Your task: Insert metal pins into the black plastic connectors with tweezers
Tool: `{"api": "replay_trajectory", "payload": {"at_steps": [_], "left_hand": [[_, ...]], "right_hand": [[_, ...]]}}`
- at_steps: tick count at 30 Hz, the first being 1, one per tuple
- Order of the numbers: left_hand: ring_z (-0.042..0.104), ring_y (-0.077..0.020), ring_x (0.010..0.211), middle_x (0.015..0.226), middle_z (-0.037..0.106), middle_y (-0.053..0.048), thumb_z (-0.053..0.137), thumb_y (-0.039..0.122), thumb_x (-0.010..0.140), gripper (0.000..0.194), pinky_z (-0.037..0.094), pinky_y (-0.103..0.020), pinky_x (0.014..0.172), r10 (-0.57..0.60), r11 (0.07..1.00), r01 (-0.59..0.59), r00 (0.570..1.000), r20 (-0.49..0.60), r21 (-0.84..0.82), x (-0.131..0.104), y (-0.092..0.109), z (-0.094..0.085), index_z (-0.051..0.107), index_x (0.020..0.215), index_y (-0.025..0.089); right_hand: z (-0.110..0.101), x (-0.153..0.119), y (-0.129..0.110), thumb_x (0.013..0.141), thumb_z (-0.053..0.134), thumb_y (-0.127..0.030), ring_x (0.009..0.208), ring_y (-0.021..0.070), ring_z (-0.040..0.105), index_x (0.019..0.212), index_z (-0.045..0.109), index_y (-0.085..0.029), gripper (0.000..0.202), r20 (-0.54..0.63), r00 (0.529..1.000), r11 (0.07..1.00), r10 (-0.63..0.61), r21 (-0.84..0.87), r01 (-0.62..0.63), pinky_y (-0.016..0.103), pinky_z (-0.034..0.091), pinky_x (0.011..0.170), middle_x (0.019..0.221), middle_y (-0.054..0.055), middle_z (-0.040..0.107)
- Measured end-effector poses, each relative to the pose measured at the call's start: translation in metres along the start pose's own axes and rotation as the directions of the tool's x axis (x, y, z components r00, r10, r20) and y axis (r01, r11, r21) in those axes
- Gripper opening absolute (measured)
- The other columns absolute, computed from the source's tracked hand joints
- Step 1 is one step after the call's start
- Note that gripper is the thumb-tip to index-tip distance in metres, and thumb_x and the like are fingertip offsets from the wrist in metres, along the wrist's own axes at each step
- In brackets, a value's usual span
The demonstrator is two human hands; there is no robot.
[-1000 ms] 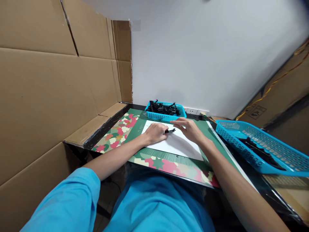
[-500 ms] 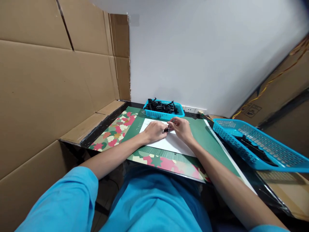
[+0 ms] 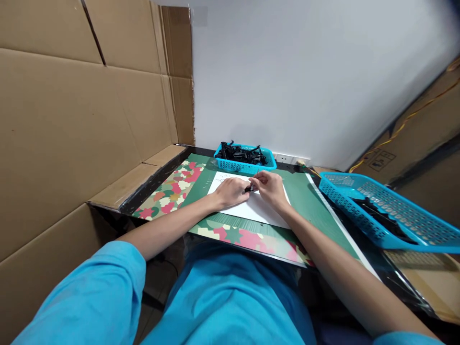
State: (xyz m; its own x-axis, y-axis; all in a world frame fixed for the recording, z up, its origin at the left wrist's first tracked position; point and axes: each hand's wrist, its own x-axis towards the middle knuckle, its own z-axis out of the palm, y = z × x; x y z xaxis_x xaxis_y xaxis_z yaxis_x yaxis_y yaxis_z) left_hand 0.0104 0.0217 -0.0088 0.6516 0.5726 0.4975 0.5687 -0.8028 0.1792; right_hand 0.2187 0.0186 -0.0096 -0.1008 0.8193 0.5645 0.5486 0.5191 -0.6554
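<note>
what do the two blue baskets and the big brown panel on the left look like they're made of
Both the far basket and the right-hand basket look like moulded plastic, slightly glossy: thin walls with regular holes. The brown panel seems to be matt corrugated cardboard, judging by its creases and ragged edge.

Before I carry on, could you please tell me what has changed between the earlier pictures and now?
The right hand has moved leftward, so its fingertips are now at the small black part in the left hand. The left hand's grip, the white sheet, the small basket and the large basket stayed as they were.
</note>
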Motion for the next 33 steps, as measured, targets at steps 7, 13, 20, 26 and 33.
{"api": "replay_trajectory", "payload": {"at_steps": [7, 13, 20, 26, 33], "left_hand": [[0.072, -0.0257, 0.079, 0.083, 0.077, -0.009, 0.064, 0.025, 0.092, 0.017, 0.048, -0.033, 0.068, -0.042, 0.999, 0.042, 0.999, -0.02, -0.03, -0.002, 0.001, 0.0, 0.078, 0.1, 0.019], [0.07, -0.022, 0.074, 0.078, 0.075, -0.006, 0.067, 0.022, 0.088, 0.01, 0.051, -0.033, 0.071, -0.09, 0.982, 0.081, 0.995, -0.042, -0.171, 0.0, -0.001, -0.002, 0.074, 0.081, 0.019], [0.074, -0.0181, 0.077, 0.092, 0.078, -0.006, 0.075, 0.034, 0.09, 0.018, 0.059, -0.029, 0.072, -0.4, 0.828, 0.217, 0.874, -0.274, -0.517, 0.012, -0.029, -0.01, 0.066, 0.096, 0.02], [0.071, -0.0154, 0.057, 0.075, 0.073, 0.0, 0.072, 0.045, 0.09, 0.032, 0.056, -0.026, 0.056, -0.631, 0.45, 0.202, 0.761, -0.15, -0.87, 0.021, -0.063, -0.021, 0.051, 0.1, 0.023], [0.067, -0.0125, 0.052, 0.073, 0.069, 0.003, 0.064, 0.031, 0.091, 0.018, 0.049, -0.022, 0.05, -0.72, 0.286, 0.177, 0.688, -0.089, -0.942, 0.023, -0.069, -0.024, 0.05, 0.101, 0.024]], "right_hand": [[0.002, -0.004, -0.005, 0.093, 0.074, -0.052, 0.069, 0.0277, 0.076, 0.082, 0.07, -0.022, 0.032, -0.027, 1.0, 0.999, -0.006, -0.034, 0.005, 0.035, 0.055, 0.063, 0.076, 0.009, 0.08], [0.003, -0.001, -0.009, 0.092, 0.075, -0.051, 0.073, 0.0268, 0.075, 0.078, 0.068, -0.022, 0.033, -0.036, 0.999, 0.999, -0.018, -0.034, 0.017, 0.035, 0.055, 0.067, 0.078, 0.008, 0.079], [-0.027, 0.01, -0.003, 0.104, 0.059, -0.048, 0.073, 0.0232, 0.072, 0.098, 0.067, -0.022, 0.028, -0.225, 0.974, 0.995, -0.021, 0.093, 0.043, 0.035, 0.056, 0.072, 0.084, 0.009, 0.076], [-0.008, 0.009, -0.003, 0.103, 0.047, -0.026, 0.077, 0.0223, 0.067, 0.094, 0.072, -0.02, 0.028, 0.1, 0.991, 0.986, -0.088, -0.134, 0.101, 0.033, 0.045, 0.071, 0.092, 0.009, 0.078], [0.046, 0.005, -0.017, 0.099, 0.062, -0.039, 0.073, 0.02, 0.063, 0.091, 0.073, -0.019, 0.023, 0.312, 0.949, 0.986, -0.041, -0.143, 0.09, 0.03, 0.04, 0.065, 0.085, 0.006, 0.076]]}}
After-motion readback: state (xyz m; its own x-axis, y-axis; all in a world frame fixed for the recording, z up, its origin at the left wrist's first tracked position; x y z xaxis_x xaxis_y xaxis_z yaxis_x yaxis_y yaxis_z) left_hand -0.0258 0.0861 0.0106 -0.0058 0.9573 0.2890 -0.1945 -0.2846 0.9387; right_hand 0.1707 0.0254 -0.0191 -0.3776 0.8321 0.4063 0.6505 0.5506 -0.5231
